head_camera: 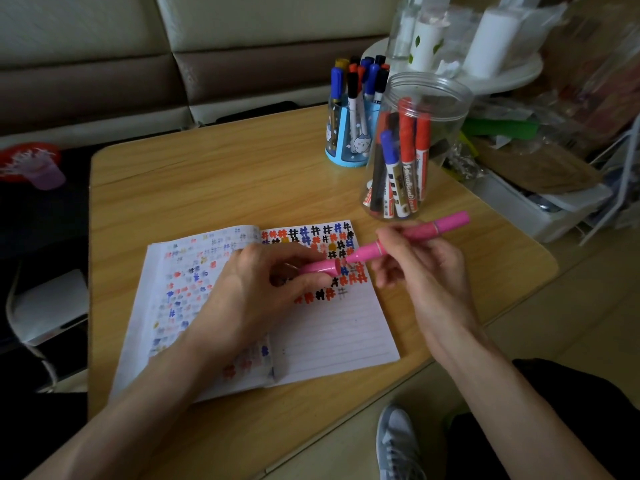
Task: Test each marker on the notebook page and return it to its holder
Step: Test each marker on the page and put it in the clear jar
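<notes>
A pink marker is held above the open notebook, its barrel pinched in the grip of the right hand and its far end pointing toward 2 o'clock. The pink cap is closed in the grip of the left hand, at the marker's 8 o'clock end; cap and barrel appear just parted or just meeting, and which cannot be told. If the cap is being taken off, it is best drawn straight along the barrel's line, not twisted sideways, so that the tip is not smeared on the fingers. The mark is best placed on the bare ruled lines at 6 o'clock of the last row of coloured hash marks, where fresh ink can be judged cleanly. The cap should be kept in the left hand for prompt refitting. Two holders stand on the counter at 1 o'clock of the notebook: a clear jar and a blue holder behind it; which one is the pink marker's cannot be told.
</notes>
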`<state>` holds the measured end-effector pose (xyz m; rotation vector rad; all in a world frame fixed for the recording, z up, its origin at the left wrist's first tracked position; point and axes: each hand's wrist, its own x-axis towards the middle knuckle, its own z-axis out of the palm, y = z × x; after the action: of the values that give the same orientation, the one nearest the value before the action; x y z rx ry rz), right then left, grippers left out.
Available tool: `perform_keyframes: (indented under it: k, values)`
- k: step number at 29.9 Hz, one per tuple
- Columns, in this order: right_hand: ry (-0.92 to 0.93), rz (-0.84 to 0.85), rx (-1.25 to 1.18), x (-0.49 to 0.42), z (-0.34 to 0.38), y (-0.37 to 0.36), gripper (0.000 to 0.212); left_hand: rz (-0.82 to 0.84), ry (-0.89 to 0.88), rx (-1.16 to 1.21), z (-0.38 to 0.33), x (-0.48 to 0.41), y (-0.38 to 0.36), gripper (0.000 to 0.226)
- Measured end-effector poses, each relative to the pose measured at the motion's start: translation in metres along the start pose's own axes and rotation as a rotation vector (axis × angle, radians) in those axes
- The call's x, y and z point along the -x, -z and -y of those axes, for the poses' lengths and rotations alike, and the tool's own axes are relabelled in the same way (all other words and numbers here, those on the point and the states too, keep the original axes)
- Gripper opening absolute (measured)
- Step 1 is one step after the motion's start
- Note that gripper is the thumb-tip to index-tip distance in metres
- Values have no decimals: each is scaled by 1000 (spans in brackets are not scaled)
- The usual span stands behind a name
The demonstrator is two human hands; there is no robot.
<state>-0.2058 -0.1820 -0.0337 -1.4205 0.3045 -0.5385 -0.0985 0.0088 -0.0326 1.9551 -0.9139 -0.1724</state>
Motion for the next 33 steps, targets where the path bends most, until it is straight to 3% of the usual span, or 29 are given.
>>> perform_keyframes:
  k: [3, 7, 11, 17, 28, 33]
  values:
    - [32, 66, -1, 1, -4, -3, 15, 9, -11, 16, -3, -1, 1, 20]
    - [27, 163, 9, 2, -8, -8, 20, 0, -42, 8, 1, -1, 1, 30]
    - [-4, 159, 10, 0, -7, -5, 31, -18, -32, 28, 4, -1, 1, 32]
    - [38, 164, 22, 0, -10, -10, 22, -17, -35, -40, 6, 3, 6, 41]
    - [69, 163, 13, 1, -17, -18, 21, -37, -59, -11, 0, 6, 7, 25]
    - [23, 166, 31, -1, -14, -16, 23, -11, -42, -14, -2, 6, 6, 29]
